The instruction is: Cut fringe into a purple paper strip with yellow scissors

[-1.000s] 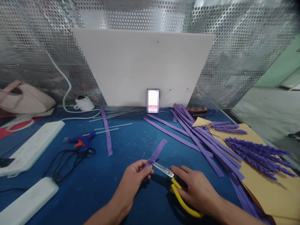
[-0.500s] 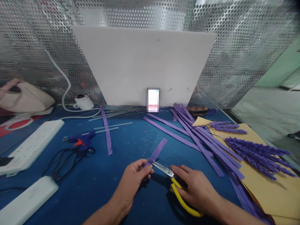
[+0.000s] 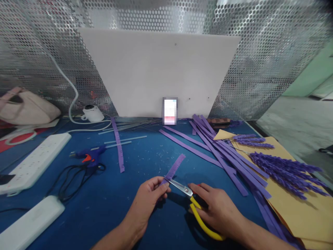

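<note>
Between the thumb and fingers of my left hand (image 3: pixel 153 194) is pinched a purple strip (image 3: pixel 176 168), its edge cut into a fringe and its free end pointing up and away. My right hand (image 3: pixel 214 205) is closed around scissors (image 3: pixel 186 190) with yellow-coated handles. The blade tips lie at the strip, right beside my left fingertips. Part of the handles is hidden under my right hand. Left of the hands, a separate fringed purple strip (image 3: pixel 119 149) lies on the blue table (image 3: pixel 109 205).
Many purple strips (image 3: pixel 221 152) lie to the right, near purple lavender-like stems (image 3: pixel 283 173) on yellow-brown paper (image 3: pixel 309 215). A blue glue gun (image 3: pixel 92 156), clear glue sticks (image 3: pixel 126 139) and white power strips (image 3: pixel 39 159) are at left. A phone (image 3: pixel 170 111) leans against a white board (image 3: pixel 161 69).
</note>
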Available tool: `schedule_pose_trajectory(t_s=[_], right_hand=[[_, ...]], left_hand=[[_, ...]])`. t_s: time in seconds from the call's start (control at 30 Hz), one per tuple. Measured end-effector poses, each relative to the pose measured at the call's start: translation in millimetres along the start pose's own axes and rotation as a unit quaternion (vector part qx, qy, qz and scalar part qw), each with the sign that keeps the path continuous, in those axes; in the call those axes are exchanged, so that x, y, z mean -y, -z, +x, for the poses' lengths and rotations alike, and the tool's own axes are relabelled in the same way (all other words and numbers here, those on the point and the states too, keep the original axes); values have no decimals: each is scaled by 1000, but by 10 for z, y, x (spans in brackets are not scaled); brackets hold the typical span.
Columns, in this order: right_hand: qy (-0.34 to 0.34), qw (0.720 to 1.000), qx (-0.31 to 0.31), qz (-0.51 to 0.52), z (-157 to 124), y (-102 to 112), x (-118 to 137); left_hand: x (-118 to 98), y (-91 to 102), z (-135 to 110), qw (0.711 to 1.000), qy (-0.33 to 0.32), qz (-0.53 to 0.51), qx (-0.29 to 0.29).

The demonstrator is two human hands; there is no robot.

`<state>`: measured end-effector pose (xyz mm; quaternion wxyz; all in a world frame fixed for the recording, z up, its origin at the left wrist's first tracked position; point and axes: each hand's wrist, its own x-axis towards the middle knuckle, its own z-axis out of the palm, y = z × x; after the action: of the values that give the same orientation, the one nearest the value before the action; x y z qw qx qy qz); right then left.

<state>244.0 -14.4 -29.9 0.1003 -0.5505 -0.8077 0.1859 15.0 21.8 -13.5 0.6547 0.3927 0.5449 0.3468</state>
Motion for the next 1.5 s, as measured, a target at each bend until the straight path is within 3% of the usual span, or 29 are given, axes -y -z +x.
schedule_pose_trajectory(t_s=[0.23,0.67,0.97,1.27,1.5], right_hand=[[-10,1000,0,28,10,23,14],[-23,979,6,201,-57,166,80],[-22,975,21,218,-95,191,44],[-103,904,84,407,-124,193,49],[-82,919,97,374,-102,244,114]], left_hand=[[-14,-17,1,1000,-1,-16,-10],[-47,-38,-37,999,-12,-36,-26],[-110,-57,-86,999,-11,-31,-22],[-134,-51,-105,999,-5,-48,3],[-132,-49,-123,998,26,-55,0]])
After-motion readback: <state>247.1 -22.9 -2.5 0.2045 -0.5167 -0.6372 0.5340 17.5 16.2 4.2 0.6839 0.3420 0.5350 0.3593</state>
